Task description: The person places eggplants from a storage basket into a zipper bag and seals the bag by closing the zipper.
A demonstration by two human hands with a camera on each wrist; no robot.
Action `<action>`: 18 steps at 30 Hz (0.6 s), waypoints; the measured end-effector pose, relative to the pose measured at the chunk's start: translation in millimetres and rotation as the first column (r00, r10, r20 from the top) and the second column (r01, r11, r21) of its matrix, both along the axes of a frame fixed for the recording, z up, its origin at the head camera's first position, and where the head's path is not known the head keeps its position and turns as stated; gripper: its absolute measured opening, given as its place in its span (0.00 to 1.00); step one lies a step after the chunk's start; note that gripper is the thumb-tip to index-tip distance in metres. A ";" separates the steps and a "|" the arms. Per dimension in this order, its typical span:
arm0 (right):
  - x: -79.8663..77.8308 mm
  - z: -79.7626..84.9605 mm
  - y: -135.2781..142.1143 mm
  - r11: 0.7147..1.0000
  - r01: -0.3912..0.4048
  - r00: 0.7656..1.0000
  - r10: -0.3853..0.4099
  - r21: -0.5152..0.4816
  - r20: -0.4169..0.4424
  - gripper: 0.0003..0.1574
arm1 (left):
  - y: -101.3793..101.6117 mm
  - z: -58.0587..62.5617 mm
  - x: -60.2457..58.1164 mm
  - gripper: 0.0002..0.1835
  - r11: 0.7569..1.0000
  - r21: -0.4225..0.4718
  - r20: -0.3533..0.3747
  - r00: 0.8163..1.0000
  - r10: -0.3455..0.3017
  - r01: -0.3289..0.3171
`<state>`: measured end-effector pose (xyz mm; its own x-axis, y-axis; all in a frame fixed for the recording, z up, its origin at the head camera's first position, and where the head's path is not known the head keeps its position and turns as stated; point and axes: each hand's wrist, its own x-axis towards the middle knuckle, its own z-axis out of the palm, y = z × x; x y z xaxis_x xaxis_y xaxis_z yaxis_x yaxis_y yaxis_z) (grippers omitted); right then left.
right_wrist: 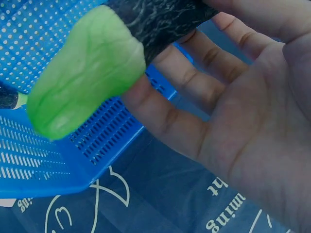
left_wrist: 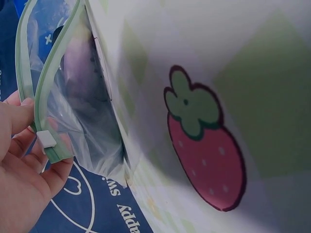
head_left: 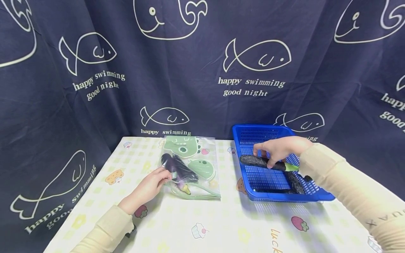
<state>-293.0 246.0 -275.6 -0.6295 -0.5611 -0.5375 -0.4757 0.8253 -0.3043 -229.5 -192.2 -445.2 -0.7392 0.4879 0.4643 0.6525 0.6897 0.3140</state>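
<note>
My left hand (head_left: 153,183) grips the green zip edge of a clear zip bag (head_left: 205,186), beside its white slider (left_wrist: 46,139). Dark purple eggplants (head_left: 180,169) lie inside the bag, one with its pale stem end toward the bag's mouth. Over the blue basket (head_left: 245,177), my right hand (head_left: 280,150) holds a dark, white-streaked cucumber (head_left: 256,161) with a light green end. Its thumb and fingers close around the dark part, and the green end (right_wrist: 85,73) sticks out clear of the fingers.
More dark vegetables (head_left: 295,182) lie in the basket, partly hidden by my right arm. The patterned tablecloth (head_left: 177,225) covers the table, and a dark blue curtain (head_left: 202,88) hangs behind it. A small black object (head_left: 131,232) shows beside my left sleeve.
</note>
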 end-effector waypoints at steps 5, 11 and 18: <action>1.4 2.2 -2.6 0.999 -0.036 0.998 0.033 -0.041 -0.056 0.30 | 0.1 -0.7 -0.1 0.09 1.000 0.003 -0.004 1.000 -0.004 0.004; 4.1 4.6 -5.5 0.996 -0.068 0.991 0.059 -0.066 -0.121 0.30 | 0.3 -1.6 -0.6 0.09 1.000 0.004 -0.006 1.000 -0.004 0.004; 8.0 6.4 -13.2 0.992 -0.089 0.987 0.076 -0.085 -0.142 0.30 | -0.6 -3.0 -1.4 0.11 1.000 -0.003 0.000 1.000 0.005 -0.005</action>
